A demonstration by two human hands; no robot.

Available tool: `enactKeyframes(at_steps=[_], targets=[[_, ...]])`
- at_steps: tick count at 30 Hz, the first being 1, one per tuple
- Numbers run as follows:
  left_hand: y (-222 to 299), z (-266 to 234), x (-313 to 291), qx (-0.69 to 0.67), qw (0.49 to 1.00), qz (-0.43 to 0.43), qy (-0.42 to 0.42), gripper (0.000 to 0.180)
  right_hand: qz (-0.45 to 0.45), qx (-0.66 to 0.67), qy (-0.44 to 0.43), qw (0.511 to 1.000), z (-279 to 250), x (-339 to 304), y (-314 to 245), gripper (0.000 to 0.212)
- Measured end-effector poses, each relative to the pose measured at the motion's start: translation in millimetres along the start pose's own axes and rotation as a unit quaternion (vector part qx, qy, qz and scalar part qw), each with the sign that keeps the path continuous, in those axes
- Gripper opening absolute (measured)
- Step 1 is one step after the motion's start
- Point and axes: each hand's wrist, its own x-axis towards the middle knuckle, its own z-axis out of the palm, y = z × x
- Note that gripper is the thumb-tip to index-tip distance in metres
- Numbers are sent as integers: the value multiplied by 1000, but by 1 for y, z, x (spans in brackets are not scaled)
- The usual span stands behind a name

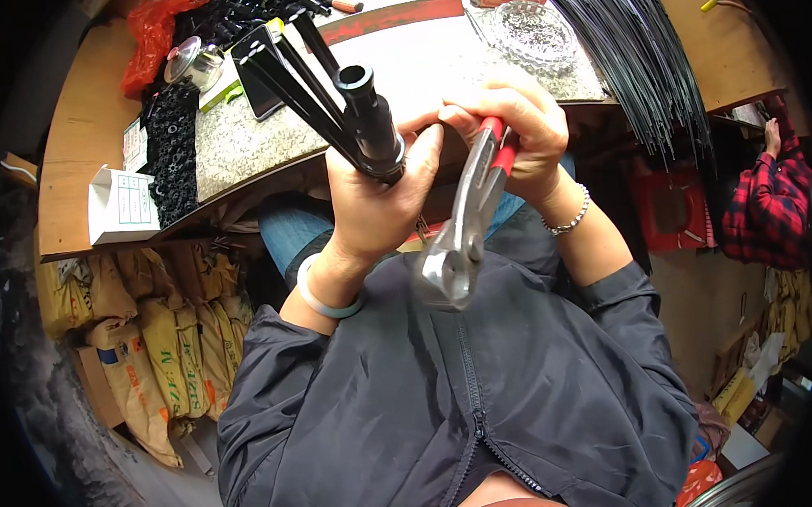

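Note:
My left hand (369, 206) is closed around a black umbrella frame (371, 125). The frame's hollow tube end points up, and several black ribs fan out beside it toward the far left. In my right hand (531, 128) is a pair of pliers (469, 220) with red-covered handles, held at the handle end. The metal head of the pliers hangs toward my jacket, away from the frame. My right thumb and fingertips meet near my left thumb, just right of the tube. Whatever lies between those fingertips is too small to make out.
Ahead is a workbench (228, 161) with a stone-like top. On it lie small black parts (171, 141), a white box (123, 205), a phone (255, 89), a glass dish (533, 36) and long black rods (627, 58). Yellow sacks (172, 351) stand below left. Another person (766, 205) is at right.

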Motion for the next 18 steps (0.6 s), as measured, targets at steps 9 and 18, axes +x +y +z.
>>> enactKeyframes(at_steps=[9, 18], targets=[[-6, -11, 1, -39, 997, 36, -49, 39, -119, 0, 25, 993, 23, 6, -17, 20], [-4, -13, 2, -41, 998, 10, -35, 20, -122, -6, 32, 992, 33, 3, -15, 23]])
